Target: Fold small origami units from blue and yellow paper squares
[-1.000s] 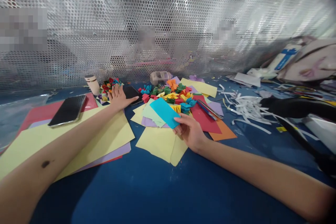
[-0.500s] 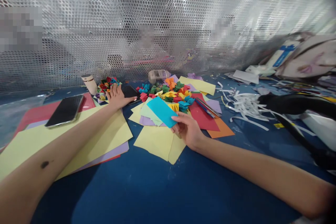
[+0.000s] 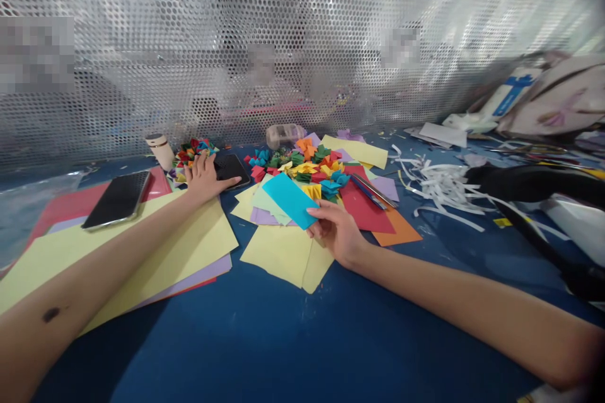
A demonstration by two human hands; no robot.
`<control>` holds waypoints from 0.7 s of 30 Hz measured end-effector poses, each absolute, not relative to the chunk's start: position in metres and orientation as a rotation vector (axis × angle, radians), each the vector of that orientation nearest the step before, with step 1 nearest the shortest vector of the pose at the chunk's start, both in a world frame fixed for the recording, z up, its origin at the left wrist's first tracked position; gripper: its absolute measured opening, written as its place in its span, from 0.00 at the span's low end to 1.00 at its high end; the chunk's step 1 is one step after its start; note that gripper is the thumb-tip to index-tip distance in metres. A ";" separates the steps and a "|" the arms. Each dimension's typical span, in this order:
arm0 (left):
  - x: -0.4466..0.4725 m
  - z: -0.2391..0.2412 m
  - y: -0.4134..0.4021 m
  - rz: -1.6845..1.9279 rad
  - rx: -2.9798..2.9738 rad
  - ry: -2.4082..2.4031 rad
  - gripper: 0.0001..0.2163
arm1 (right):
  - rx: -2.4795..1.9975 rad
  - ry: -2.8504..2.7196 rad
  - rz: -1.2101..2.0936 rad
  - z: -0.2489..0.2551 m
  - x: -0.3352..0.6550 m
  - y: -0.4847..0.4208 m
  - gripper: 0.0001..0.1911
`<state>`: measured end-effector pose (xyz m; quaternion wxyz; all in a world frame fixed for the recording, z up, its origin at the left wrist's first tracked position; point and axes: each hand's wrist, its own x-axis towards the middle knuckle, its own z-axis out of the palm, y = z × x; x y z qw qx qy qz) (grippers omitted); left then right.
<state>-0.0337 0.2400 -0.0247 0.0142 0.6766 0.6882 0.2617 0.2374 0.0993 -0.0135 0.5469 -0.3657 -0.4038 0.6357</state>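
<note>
Between the thumb and fingers of my right hand (image 3: 338, 233) is a blue paper rectangle (image 3: 290, 200), tilted above the yellow sheets (image 3: 278, 255). My left hand (image 3: 205, 179) reaches far forward with its fingers spread, by a heap of folded paper pieces (image 3: 193, 150) in red, green and blue. Beside its thumb lies a dark phone (image 3: 231, 170); whether the hand touches it or the heap I cannot tell. Beyond the blue paper, more folded pieces (image 3: 305, 167) in orange, yellow, green and blue are piled up.
A second phone (image 3: 118, 199) rests on large coloured sheets (image 3: 189, 252) at left, near a white bottle (image 3: 161, 151). Pens (image 3: 373, 191) lie on red paper (image 3: 362, 208). White paper strips (image 3: 439, 186) and a black strap (image 3: 524, 186) are at right. A perforated silvery screen (image 3: 302, 31) stands behind.
My left hand has shifted slightly left and back, showing more of the dark phone beside it. The right hand keeps the blue paper in nearly the same place.
</note>
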 end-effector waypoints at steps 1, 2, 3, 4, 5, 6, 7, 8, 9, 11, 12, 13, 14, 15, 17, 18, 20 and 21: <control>-0.034 -0.026 0.240 0.819 2.112 2.143 0.46 | -0.869 -0.955 1.507 -0.013 0.237 0.099 0.18; -0.033 -0.026 0.240 0.824 2.118 2.142 0.46 | -0.871 -0.954 1.507 -0.013 0.237 0.099 0.18; -0.033 -0.027 0.239 0.828 2.123 2.140 0.45 | -0.872 -0.953 1.507 -0.013 0.237 0.099 0.18; -0.032 -0.027 0.239 0.833 2.128 2.139 0.45 | -0.873 -0.954 1.508 -0.013 0.237 0.099 0.18; -0.032 -0.026 0.238 0.836 2.131 2.137 0.44 | -0.873 -0.955 1.507 -0.013 0.237 0.099 0.18; -0.032 -0.026 0.238 0.839 2.131 2.136 0.44 | -0.873 -0.957 1.507 -0.013 0.237 0.099 0.18; -0.031 -0.026 0.237 0.842 2.128 2.138 0.45 | -0.873 -0.958 1.507 -0.013 0.238 0.099 0.18; -0.031 -0.026 0.237 0.847 2.120 2.142 0.45 | -0.874 -0.960 1.508 -0.013 0.238 0.099 0.18; -0.031 -0.026 0.237 0.852 2.110 2.146 0.45 | -0.875 -0.961 1.508 -0.013 0.238 0.099 0.18; -0.031 -0.027 0.237 0.861 2.086 2.152 0.44 | -0.877 -0.965 1.509 -0.013 0.238 0.099 0.17; -0.030 -0.028 0.237 0.862 2.072 2.154 0.42 | -0.877 -0.966 1.510 -0.013 0.238 0.099 0.17; -0.030 -0.029 0.237 0.858 2.058 2.154 0.40 | -0.877 -0.967 1.509 -0.013 0.238 0.099 0.17; -0.029 -0.029 0.238 0.850 2.045 2.152 0.39 | -0.877 -0.968 1.510 -0.013 0.238 0.099 0.17; -0.029 -0.030 0.238 0.838 2.035 2.149 0.38 | -0.877 -0.968 1.510 -0.013 0.238 0.099 0.17; -0.028 -0.029 0.239 0.817 2.025 2.142 0.39 | -0.879 -0.969 1.511 -0.012 0.238 0.099 0.17; -0.027 -0.029 0.239 0.809 2.024 2.138 0.40 | -0.880 -0.971 1.511 -0.012 0.238 0.099 0.17; -0.027 -0.028 0.239 0.800 2.023 2.129 0.42 | -0.882 -0.974 1.510 -0.012 0.238 0.099 0.17; -0.027 -0.028 0.238 0.800 2.022 2.125 0.42 | -0.883 -0.974 1.509 -0.012 0.238 0.099 0.17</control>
